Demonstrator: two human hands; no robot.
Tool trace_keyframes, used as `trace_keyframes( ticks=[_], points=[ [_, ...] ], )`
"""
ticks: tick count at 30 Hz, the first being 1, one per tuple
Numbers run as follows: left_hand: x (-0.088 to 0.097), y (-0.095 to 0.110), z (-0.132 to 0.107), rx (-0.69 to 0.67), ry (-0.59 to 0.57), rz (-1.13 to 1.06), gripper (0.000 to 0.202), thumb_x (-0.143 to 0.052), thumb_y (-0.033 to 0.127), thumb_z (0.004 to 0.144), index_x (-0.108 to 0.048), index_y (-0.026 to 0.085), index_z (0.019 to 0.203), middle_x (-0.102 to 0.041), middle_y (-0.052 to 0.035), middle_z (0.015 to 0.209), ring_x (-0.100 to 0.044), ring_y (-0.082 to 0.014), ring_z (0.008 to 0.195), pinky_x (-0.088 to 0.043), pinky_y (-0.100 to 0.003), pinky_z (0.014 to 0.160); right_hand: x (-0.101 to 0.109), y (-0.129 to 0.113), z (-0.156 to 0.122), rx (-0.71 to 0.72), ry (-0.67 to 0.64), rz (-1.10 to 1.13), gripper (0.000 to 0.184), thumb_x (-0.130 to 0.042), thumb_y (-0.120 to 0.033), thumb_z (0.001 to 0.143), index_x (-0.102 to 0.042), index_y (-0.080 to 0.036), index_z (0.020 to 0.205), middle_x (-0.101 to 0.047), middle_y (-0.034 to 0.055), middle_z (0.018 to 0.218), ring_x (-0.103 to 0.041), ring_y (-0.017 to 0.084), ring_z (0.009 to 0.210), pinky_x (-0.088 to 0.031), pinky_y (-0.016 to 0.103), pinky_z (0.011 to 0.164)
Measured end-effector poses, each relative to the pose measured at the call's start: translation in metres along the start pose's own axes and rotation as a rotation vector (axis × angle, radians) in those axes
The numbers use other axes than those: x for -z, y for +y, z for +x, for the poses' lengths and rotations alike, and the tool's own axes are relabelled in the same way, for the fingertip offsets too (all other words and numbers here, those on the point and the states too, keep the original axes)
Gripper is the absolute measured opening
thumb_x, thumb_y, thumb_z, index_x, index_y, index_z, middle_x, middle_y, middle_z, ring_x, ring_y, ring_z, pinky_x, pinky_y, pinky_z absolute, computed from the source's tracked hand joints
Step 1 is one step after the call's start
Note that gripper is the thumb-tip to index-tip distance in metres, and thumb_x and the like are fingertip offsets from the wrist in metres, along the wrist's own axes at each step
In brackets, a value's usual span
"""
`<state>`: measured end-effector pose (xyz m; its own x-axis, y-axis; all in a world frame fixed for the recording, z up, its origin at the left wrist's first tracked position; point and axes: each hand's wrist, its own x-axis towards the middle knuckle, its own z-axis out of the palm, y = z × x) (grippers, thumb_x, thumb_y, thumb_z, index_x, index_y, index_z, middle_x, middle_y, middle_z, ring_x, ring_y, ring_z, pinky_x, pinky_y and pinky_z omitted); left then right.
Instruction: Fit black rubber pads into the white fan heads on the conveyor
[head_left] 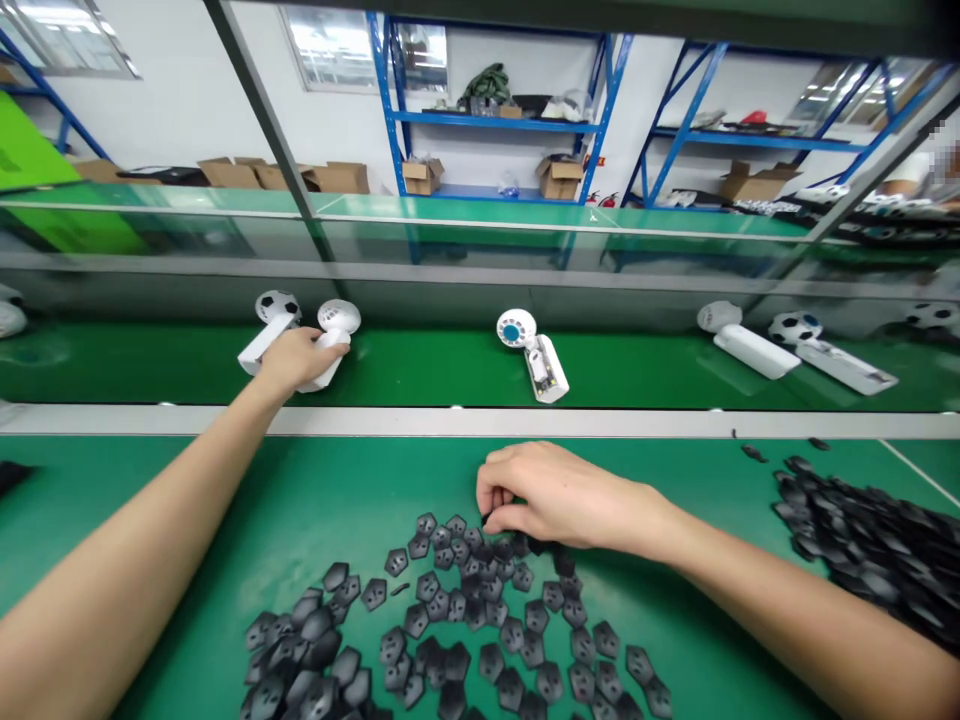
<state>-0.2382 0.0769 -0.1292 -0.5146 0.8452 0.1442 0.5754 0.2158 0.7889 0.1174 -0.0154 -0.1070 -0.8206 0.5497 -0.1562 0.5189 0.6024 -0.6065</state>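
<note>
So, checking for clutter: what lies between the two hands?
Head view: bare belt, the pale rail and bare green mat separate the left hand, gripping a white fan, from the right hand.

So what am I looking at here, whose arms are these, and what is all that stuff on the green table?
There is no machine here. A person wears a camera on the head, so you look down at their two bare arms. The left hand grips a white round-headed gadget on the green belt, where similar ones lie. The right hand has its fingertips down among small dark pentagon pieces scattered on the green table; whether it has pinched one is unclear. A second heap lies far right.
</note>
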Motion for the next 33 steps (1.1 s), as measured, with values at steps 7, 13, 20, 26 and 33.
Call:
trace_keyframes(
  ticks=[7, 13, 20, 26, 33],
  points=[
    [0.016, 0.033, -0.016, 0.136, -0.251, -0.571, 0.035, -0.082, 0.046, 0.086, -0.069, 0.014, 0.091, -0.074, -0.0067, 0.084, -0.068, -0.0194, 0.079, -0.056, -0.031, 0.069, 0.008, 0.016, 0.006, -0.003, 0.187, 0.583, 0.006, -0.069, -0.015, 0.098, -0.067, -0.019, 0.101, -0.073, -0.0022, 0.076, -0.073, 0.015, 0.068, -0.053, 0.025, 0.066],
    [0.018, 0.070, -0.035, 0.110, -0.279, -0.855, 0.021, -0.077, 0.029, 0.091, -0.069, 0.015, 0.104, -0.074, -0.0052, 0.097, -0.070, -0.0175, 0.085, -0.063, -0.032, 0.075, 0.007, 0.022, 0.008, -0.084, 0.058, 0.962, 0.033, -0.090, -0.043, 0.084, -0.076, -0.016, 0.096, -0.077, 0.0016, 0.078, -0.078, 0.015, 0.072, -0.061, 0.026, 0.073],
    [0.002, 0.077, -0.066, 0.069, -0.411, -0.946, 0.040, -0.088, 0.046, 0.080, -0.071, 0.016, 0.101, -0.073, -0.0071, 0.087, -0.068, -0.0194, 0.076, -0.058, -0.028, 0.065, 0.007, 0.010, 0.011, -0.074, 0.180, 1.046, 0.034, -0.098, -0.045, 0.072, -0.083, -0.017, 0.084, -0.078, 0.0028, 0.076, -0.077, 0.015, 0.071, -0.062, 0.023, 0.066],
    [-0.022, 0.092, -0.116, 0.149, -0.622, -0.976, 0.050, -0.089, 0.058, 0.073, -0.076, 0.018, 0.100, -0.076, -0.0145, 0.095, -0.070, -0.0257, 0.080, -0.059, -0.034, 0.066, 0.019, 0.003, 0.007, 0.030, 0.515, 0.968, 0.026, -0.099, -0.043, 0.071, -0.086, -0.021, 0.079, -0.077, 0.0023, 0.075, -0.069, 0.013, 0.059, -0.061, 0.024, 0.054],
    [-0.030, 0.107, -0.154, 0.079, -0.536, -0.987, 0.056, -0.088, 0.046, 0.081, -0.061, 0.027, 0.126, -0.069, -0.0047, 0.100, -0.072, -0.0265, 0.094, -0.061, -0.035, 0.075, 0.025, -0.013, -0.002, 0.100, 0.738, 0.953, 0.028, -0.098, -0.043, 0.072, -0.083, -0.020, 0.079, -0.076, 0.0013, 0.066, -0.073, 0.016, 0.059, -0.065, 0.029, 0.062]
  ],
)
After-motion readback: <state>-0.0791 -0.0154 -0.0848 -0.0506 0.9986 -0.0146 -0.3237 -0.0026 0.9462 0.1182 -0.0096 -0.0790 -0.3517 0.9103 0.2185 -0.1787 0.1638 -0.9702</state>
